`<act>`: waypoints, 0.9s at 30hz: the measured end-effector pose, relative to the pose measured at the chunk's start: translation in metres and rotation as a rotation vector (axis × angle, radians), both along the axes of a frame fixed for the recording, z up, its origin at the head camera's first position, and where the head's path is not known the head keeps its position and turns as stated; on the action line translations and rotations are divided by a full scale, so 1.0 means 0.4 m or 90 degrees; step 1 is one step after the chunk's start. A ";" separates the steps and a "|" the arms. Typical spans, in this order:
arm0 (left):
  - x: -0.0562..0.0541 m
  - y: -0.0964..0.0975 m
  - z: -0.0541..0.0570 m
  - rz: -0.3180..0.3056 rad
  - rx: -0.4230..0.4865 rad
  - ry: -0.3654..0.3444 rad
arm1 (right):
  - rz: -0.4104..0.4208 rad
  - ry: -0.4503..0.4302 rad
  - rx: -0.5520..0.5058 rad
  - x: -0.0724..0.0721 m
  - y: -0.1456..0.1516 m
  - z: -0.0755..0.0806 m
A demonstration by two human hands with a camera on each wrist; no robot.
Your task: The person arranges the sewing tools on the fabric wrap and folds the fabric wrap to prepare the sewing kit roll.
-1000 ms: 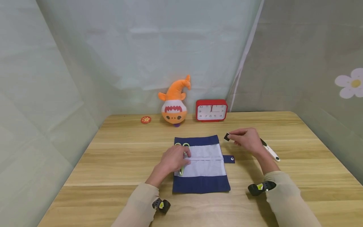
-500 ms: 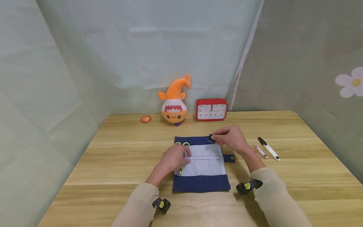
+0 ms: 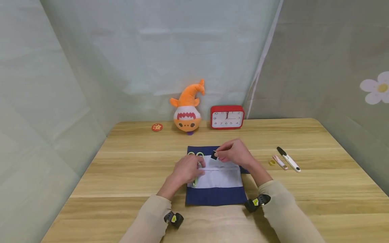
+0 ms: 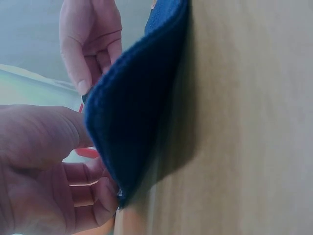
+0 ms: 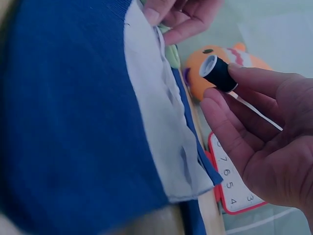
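Probably light, the thread spool (image 5: 220, 76) suited the right hand (image 3: 236, 152) pinching its side; whether the left hand (image 3: 186, 168) gripped was unclear.

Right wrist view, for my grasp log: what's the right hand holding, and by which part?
The right hand pinches a dark thread spool by its thread-wound side.

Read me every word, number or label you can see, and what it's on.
"1" through "11": on the red clock; the top numeral is unclear.
Red disc: yellow design, too small to read.
Yellow-green wristband patches: too small to read.
Black thread spool: no readable text.
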State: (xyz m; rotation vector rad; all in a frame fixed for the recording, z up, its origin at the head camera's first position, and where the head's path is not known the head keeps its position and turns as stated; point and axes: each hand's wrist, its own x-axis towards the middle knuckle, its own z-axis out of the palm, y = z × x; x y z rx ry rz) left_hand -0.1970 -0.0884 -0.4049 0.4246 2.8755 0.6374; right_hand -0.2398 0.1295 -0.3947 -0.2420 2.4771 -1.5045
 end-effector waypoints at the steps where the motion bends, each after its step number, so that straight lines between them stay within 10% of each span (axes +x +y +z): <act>1: 0.000 0.000 0.000 -0.001 -0.001 0.001 | 0.005 0.000 -0.003 0.001 -0.004 -0.003; 27: 0.001 -0.004 -0.004 -0.019 -0.001 0.033 | 0.035 -0.047 0.019 0.005 -0.045 -0.038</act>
